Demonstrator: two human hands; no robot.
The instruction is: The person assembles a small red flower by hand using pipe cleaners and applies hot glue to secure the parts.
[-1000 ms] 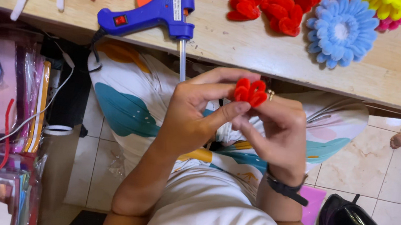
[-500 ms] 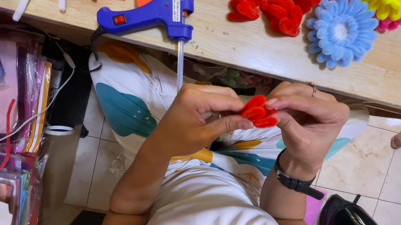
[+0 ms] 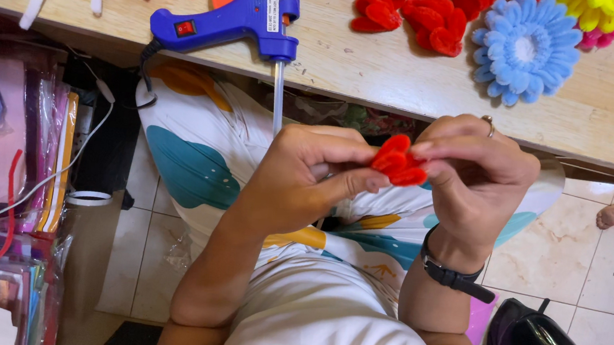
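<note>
Both the left hand [image 3: 306, 184] and right hand [image 3: 468, 175] are pinching a red fuzzy petal piece [image 3: 398, 161] between their fingers, shaping it below the counter [image 3: 380, 69].

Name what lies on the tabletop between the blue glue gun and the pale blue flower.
In the head view, a cluster of red petal pieces lies between the blue glue gun and the pale blue flower on the wooden tabletop.

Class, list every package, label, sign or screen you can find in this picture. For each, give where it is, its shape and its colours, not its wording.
Label: small white rectangle with dark print, on the side of the blue glue gun on the wooden table.
Clear plastic packets: standing at the left below the table, holding pink, orange and other coloured sheets.
No signs or screens show.
</note>
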